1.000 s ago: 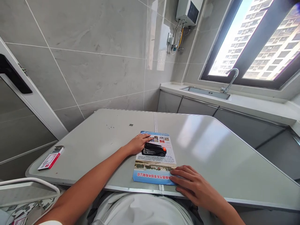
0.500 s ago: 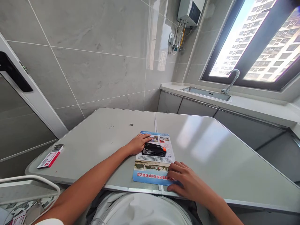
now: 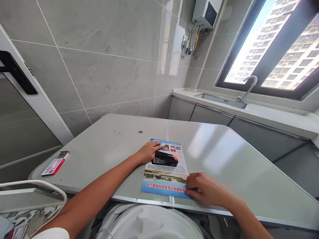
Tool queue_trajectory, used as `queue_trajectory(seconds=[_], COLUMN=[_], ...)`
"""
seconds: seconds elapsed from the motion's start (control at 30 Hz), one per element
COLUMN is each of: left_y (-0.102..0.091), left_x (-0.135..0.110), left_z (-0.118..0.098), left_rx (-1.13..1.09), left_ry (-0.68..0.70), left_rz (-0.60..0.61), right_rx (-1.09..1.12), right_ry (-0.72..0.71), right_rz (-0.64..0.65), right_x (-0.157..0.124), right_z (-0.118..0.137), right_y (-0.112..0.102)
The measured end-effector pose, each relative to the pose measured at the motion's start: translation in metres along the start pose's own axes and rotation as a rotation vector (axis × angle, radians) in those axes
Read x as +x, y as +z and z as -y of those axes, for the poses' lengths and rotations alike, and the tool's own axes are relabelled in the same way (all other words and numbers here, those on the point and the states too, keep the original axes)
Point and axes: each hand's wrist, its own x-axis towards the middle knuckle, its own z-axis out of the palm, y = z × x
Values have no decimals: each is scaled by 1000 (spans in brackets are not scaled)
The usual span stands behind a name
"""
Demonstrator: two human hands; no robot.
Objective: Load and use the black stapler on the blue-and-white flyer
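Observation:
A printed leaflet [image 3: 163,176] with blue ends and red lettering lies flat on the table. On it rests a black stapler [image 3: 165,159] with an orange button at its right end. My left hand [image 3: 149,152] lies on the leaflet's upper left edge, fingers stretched out beside the stapler. At the lower right edge of the sheet, my right hand [image 3: 208,188] has its fingers and thumb bent together on the paper's margin. The fingertips partly cover that edge.
A strip of staples [image 3: 141,131] and some loose staples [image 3: 119,133] lie farther back on the table [image 3: 224,159]. A red and white package [image 3: 55,164] is at the left end. Beyond stand a counter with a sink [image 3: 221,99] and a tap [image 3: 249,87].
My right hand has moved slightly right, and its spread fingers have closed together at the leaflet's right edge. My left hand and the stapler keep their places on the sheet.

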Motion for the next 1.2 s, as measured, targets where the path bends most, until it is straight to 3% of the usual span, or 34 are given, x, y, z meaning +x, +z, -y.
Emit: queue_trajectory(seconds=[0.13,0.2,0.27,0.37,0.43,0.53,0.7,0.9,1.03,1.13,1.2], left_y=[1,1,1,1,2,4,8,2,-13,-26,-34], left_x=[3,4,4,4,4,4,5,6,1,-6,-11], left_z=[0,0,0,0,0,3,16,20,9,0,-4], left_rx=[13,17,13,0,-10,-40,-163,-315,-391,-376,-374], left_ry=[-29,-38,-36,-35,-41,-42,-27,-23,21,-2,-29], left_rz=[5,9,9,-9,-27,-48,-89,-91,-128,-155,-110], right_rx=[-1,19,49,59,46,58,118,179,261,303,319], right_ry=[128,115,70,1,0,29,34,20,-40,19,34], right_rz=[-238,-363,-367,-241,-207,-266,-381,-361,-438,-507,-478], right_x=[42,66,86,102,104,101,102,111,107,97,88], right_z=[-7,-9,-13,-22,-28,-36,-48,-58,-66,-78,-87], right_y=[-20,-29,-32,-22,-11,-1,1,6,-4,-18,-25])
